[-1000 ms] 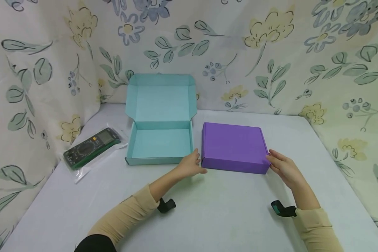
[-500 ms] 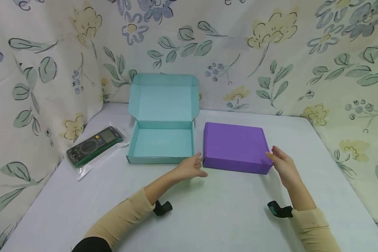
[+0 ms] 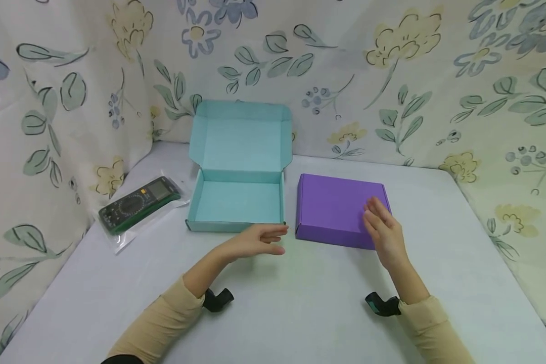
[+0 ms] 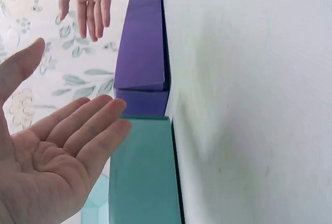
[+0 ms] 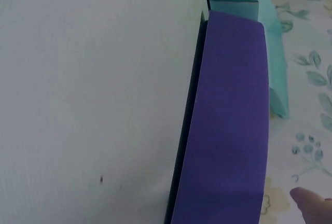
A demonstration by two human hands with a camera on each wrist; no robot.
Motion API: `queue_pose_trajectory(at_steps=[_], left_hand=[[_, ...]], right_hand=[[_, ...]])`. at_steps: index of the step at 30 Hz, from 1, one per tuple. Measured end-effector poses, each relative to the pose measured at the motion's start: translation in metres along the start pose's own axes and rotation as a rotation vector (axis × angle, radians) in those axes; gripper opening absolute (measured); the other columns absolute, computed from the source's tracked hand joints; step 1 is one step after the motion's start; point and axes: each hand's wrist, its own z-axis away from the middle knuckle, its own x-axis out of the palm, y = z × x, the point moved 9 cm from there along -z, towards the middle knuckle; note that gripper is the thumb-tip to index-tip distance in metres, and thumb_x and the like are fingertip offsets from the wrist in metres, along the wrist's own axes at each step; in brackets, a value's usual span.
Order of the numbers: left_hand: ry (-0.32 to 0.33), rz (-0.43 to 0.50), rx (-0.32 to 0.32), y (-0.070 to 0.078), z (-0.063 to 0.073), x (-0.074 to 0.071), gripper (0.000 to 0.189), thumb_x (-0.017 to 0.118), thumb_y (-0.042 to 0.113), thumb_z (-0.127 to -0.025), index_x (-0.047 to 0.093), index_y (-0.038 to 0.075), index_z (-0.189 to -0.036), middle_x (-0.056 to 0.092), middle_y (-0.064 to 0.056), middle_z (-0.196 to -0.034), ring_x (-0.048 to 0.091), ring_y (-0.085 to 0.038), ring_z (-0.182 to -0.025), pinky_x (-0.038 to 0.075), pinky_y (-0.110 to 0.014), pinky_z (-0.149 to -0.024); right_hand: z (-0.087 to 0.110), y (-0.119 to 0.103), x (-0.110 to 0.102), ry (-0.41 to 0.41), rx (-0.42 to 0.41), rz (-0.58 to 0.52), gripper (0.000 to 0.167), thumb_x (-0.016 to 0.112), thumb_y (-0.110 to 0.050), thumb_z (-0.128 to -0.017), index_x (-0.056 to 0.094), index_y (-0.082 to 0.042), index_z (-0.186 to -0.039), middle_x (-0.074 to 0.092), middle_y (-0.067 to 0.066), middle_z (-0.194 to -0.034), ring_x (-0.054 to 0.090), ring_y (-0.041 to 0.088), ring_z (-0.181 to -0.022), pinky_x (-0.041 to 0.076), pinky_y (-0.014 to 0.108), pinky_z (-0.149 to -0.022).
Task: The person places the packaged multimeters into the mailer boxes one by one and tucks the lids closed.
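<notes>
The left hand point(image 3: 250, 243) hangs by the front right corner of the open teal box point(image 3: 218, 226), the right hand point(image 3: 385, 237) above the front right part of the closed purple box point(image 3: 329, 207) — both empty, fingers straight. The boxes stand side by side toward the back edge of the tabletop point(image 3: 300, 313); a bagged multimeter point(image 3: 136, 205) lies near its left edge. Positioning the purple box looks finished — next probably calls for lifting its lid.
</notes>
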Motion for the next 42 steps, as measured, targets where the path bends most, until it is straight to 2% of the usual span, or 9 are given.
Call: queue_pose_trajectory(at_steps=[4, 7, 11, 18, 24, 32, 38, 42], left_hand=[[0.039, 0.008, -0.009, -0.003, 0.008, -0.011, 0.073, 0.069, 0.021, -0.091, 0.032, 0.002, -0.151, 0.039, -0.015, -0.151, 0.037, -0.031, -0.138, 0.032, -0.046, -0.112], [0.073, 0.017, -0.016, -0.004, 0.014, -0.02, 0.076, 0.07, 0.021, -0.09, 0.03, 0.002, -0.152, 0.038, -0.015, -0.152, 0.036, -0.029, -0.139, 0.03, -0.049, -0.113], [0.112, 0.044, -0.008, -0.007, 0.021, -0.031, 0.077, 0.071, 0.019, -0.09, 0.029, 0.001, -0.152, 0.036, -0.018, -0.152, 0.035, -0.032, -0.139, 0.03, -0.052, -0.112], [0.168, 0.075, -0.013, -0.013, 0.037, -0.049, 0.073, 0.068, 0.017, -0.092, 0.029, 0.0, -0.151, 0.037, -0.021, -0.151, 0.035, -0.034, -0.139, 0.034, -0.049, -0.111], [0.23, 0.052, -0.005, -0.013, 0.055, -0.073, 0.072, 0.067, 0.019, -0.093, 0.03, 0.001, -0.151, 0.038, -0.019, -0.15, 0.035, -0.033, -0.139, 0.033, -0.05, -0.111], [0.377, 0.053, -0.028, -0.015, 0.084, -0.116, 0.069, 0.064, 0.022, -0.095, 0.029, 0.007, -0.153, 0.037, -0.016, -0.152, 0.034, -0.031, -0.14, 0.026, -0.055, -0.113], [0.434, 0.09, -0.011, -0.02, 0.102, -0.139, 0.067, 0.06, 0.018, -0.097, 0.025, 0.003, -0.153, 0.032, -0.02, -0.154, 0.029, -0.033, -0.142, 0.018, -0.055, -0.116], [0.491, 0.073, -0.009, -0.03, 0.114, -0.16, 0.067, 0.059, 0.016, -0.098, 0.024, 0.0, -0.153, 0.031, -0.023, -0.153, 0.029, -0.036, -0.141, 0.019, -0.054, -0.115]], right_hand=[[-0.002, 0.009, 0.027, -0.119, 0.01, 0.015, 0.07, 0.049, -0.009, -0.101, 0.004, 0.005, -0.153, 0.005, 0.021, -0.16, 0.009, 0.029, -0.147, 0.023, 0.029, -0.114], [-0.002, 0.016, 0.044, -0.178, 0.021, 0.029, 0.071, 0.051, -0.007, -0.1, 0.005, 0.004, -0.153, 0.006, 0.02, -0.16, 0.009, 0.029, -0.147, 0.019, 0.033, -0.116], [-0.003, 0.025, 0.06, -0.223, 0.029, 0.04, 0.072, 0.052, -0.003, -0.099, 0.006, 0.004, -0.153, 0.009, 0.019, -0.16, 0.012, 0.029, -0.147, 0.025, 0.027, -0.113], [-0.008, 0.044, 0.085, -0.274, 0.062, 0.059, 0.072, 0.053, 0.005, -0.094, 0.011, 0.007, -0.152, 0.021, 0.024, -0.156, 0.024, 0.033, -0.143, 0.04, 0.021, -0.102], [-0.01, 0.057, 0.109, -0.282, 0.103, 0.082, 0.073, 0.057, 0.005, -0.092, 0.015, 0.005, -0.153, 0.024, 0.021, -0.157, 0.027, 0.03, -0.143, 0.037, 0.026, -0.106], [-0.01, 0.067, 0.132, -0.281, 0.105, 0.078, 0.076, 0.06, 0.007, -0.091, 0.016, 0.005, -0.153, 0.022, 0.021, -0.157, 0.026, 0.028, -0.143, 0.034, 0.028, -0.108], [-0.012, 0.073, 0.138, -0.217, 0.064, 0.113, 0.077, 0.064, 0.003, -0.089, 0.02, 0.004, -0.152, 0.023, 0.02, -0.157, 0.025, 0.028, -0.144, 0.031, 0.034, -0.11], [-0.015, 0.074, 0.143, -0.186, 0.04, 0.156, 0.079, 0.066, 0.0, -0.09, 0.018, 0.004, -0.153, 0.018, 0.019, -0.159, 0.02, 0.028, -0.145, 0.026, 0.038, -0.114]])
